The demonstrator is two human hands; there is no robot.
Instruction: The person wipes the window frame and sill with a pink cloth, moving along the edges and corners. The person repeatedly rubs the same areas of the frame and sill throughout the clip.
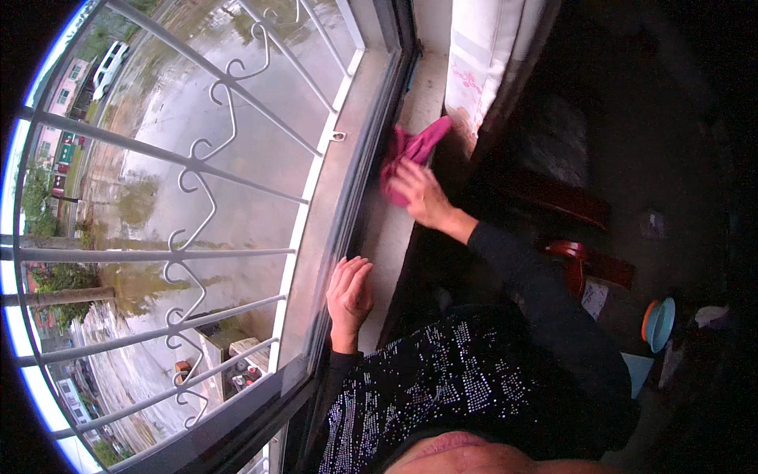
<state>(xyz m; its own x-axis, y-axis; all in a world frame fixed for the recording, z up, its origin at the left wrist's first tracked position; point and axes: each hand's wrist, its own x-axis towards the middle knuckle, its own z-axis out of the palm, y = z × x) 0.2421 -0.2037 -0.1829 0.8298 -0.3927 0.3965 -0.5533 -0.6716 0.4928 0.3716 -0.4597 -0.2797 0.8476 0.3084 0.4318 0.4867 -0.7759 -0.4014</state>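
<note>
A crumpled pink cloth [408, 151] lies on the pale windowsill [388, 237], against the dark window track. My right hand [420, 192] presses on it with bent fingers, slightly blurred; the cloth bunches under and beyond the fingertips. My left hand [350, 287] holds nothing and rests at the inner edge of the dark window frame [340, 207], its fingers loosely bent and close together. The palm side of this hand is mostly hidden.
White metal window bars [237, 255] with scrollwork stand outside on the left. A white curtain [474, 71] with a pink pattern hangs beyond the cloth. In the dark room at right are a blue basin [660, 324] and reddish-brown wooden furniture [562, 198].
</note>
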